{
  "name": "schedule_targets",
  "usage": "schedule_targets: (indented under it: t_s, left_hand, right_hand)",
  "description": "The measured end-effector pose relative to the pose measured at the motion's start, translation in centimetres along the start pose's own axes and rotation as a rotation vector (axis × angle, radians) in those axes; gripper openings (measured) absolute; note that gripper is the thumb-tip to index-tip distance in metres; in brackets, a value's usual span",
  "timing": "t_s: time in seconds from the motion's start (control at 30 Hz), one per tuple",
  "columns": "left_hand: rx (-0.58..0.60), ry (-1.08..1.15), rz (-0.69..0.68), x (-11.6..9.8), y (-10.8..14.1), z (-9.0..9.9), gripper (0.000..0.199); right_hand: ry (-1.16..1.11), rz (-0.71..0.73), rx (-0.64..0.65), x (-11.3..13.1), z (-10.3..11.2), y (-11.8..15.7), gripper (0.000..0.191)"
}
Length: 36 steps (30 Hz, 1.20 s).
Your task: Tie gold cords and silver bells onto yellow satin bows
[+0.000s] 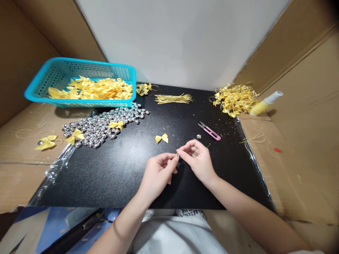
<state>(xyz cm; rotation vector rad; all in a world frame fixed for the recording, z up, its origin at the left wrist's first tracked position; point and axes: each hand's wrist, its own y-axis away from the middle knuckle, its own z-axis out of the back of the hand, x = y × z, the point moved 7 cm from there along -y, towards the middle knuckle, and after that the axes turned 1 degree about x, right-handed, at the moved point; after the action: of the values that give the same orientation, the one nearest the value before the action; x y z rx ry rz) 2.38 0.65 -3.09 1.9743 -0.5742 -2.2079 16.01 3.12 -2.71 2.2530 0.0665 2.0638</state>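
Note:
My left hand (159,173) and my right hand (197,160) meet over the black mat (119,176), fingertips pinched together on a thin gold cord (177,154); only a tiny piece of it shows. A yellow ribbon bow (161,138) lies on the mat just beyond my left hand. A single small silver bell (198,136) rests beyond my right hand, beside pink thread snips (209,131).
A pile of silver bells (106,125) with two bows on it lies at left. A teal basket (79,83) holds several yellow bows. Cut gold cords (173,98), a heap of finished bows (235,98) and a glue bottle (265,103) sit at the back. Cardboard walls surround.

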Motion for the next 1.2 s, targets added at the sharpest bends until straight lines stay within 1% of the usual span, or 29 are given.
schedule_targets:
  t_s: [0.3, 0.63, 1.2]
  left_hand:
    - [-0.015, -0.050, -0.024, -0.12, -0.04, 0.04, 0.037]
    - [-0.025, -0.050, -0.022, -0.08, -0.17, -0.07, 0.036]
    - [0.008, -0.087, -0.064, 0.06, -0.15, -0.08, 0.034]
  right_hand:
    - [0.025, -0.002, 0.001, -0.05, 0.05, 0.10, 0.023]
    - [0.045, 0.002, 0.006, 0.03, 0.07, 0.04, 0.023]
    - [0.055, -0.011, 0.020, 0.29, -0.07, -0.01, 0.022]
